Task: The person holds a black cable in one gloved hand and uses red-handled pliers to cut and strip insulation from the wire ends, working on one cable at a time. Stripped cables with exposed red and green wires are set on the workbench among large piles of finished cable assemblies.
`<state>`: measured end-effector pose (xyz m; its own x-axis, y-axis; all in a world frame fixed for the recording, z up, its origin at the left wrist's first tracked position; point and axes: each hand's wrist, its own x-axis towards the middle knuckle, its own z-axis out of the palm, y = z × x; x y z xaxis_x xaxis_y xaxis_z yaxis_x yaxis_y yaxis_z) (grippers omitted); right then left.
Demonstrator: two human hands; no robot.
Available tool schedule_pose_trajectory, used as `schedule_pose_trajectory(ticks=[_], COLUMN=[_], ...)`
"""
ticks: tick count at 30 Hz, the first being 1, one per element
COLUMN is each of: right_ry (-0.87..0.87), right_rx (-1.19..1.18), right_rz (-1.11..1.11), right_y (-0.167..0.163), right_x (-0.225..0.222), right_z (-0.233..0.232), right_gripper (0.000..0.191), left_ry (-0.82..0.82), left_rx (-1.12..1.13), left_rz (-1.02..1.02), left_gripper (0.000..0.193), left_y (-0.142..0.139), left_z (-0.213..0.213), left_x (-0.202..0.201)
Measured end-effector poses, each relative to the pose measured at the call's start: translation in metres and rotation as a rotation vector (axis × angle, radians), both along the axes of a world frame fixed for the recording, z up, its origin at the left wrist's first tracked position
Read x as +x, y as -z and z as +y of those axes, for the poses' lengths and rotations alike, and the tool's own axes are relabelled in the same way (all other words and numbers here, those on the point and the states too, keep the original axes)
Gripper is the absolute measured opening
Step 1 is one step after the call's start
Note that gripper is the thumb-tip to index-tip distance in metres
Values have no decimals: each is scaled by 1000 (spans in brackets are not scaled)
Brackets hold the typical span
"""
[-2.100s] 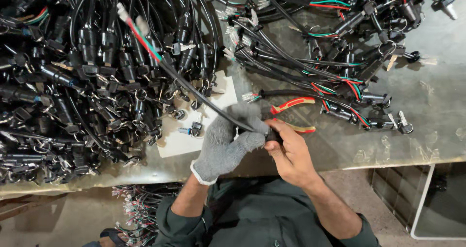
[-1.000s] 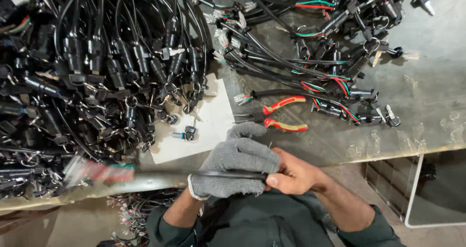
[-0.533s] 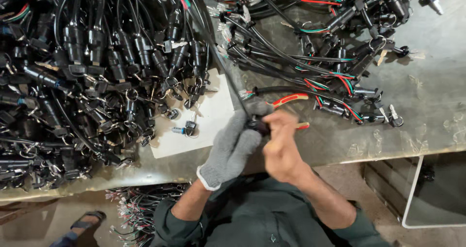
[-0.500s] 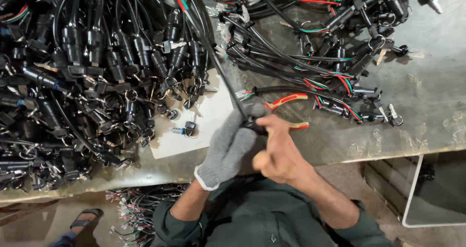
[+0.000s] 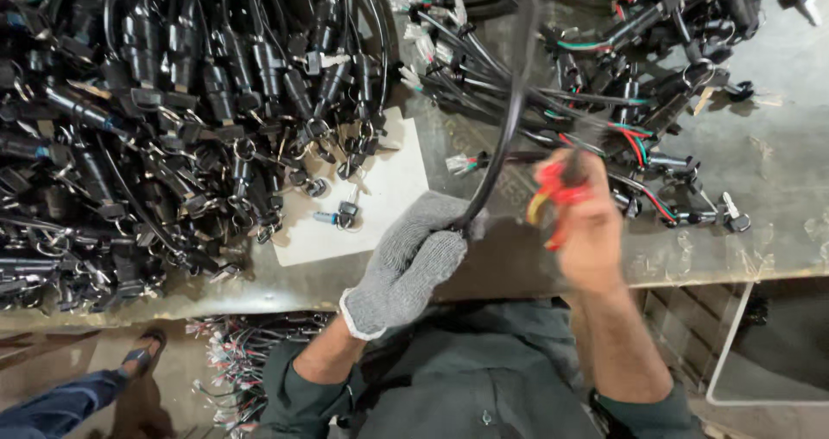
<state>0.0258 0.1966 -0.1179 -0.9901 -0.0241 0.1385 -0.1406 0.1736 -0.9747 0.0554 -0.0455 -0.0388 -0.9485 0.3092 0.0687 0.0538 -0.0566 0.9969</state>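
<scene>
My left hand, in a grey knit glove, is closed around one end of a black cable that rises, blurred, toward the top of the view. My bare right hand is beside it over the table's front edge. It grips red-handled pliers, also blurred. Both hands hover just above the grey worktable.
A large heap of black cable assemblies with connectors fills the left of the table. A second pile with red and green wires lies at the upper right. A white sheet holds a small blue-tipped part. More wires lie on the floor below, near someone's sandalled foot.
My right hand has picked the red-handled pliers up off the table and brought them toward the cable. The left hand swung the cable upright and shifted slightly left.
</scene>
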Motion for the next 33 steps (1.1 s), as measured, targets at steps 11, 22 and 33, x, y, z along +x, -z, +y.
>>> schedule_pose_trajectory(ticks=[11, 22, 33], right_ry=[-317, -394, -291], right_rx=[320, 530, 633], right_rz=[264, 375, 207], right_y=[-52, -31, -33], right_x=[-5, -22, -2], right_z=[-25, -20, -28], right_gripper=[57, 37, 37], left_ry=[-155, 254, -234], left_rx=[275, 27, -620], left_rz=[-367, -570, 256], left_gripper=[50, 84, 70], left_y=[-1, -22, 9], left_z=[24, -7, 23], left_x=[40, 19, 26])
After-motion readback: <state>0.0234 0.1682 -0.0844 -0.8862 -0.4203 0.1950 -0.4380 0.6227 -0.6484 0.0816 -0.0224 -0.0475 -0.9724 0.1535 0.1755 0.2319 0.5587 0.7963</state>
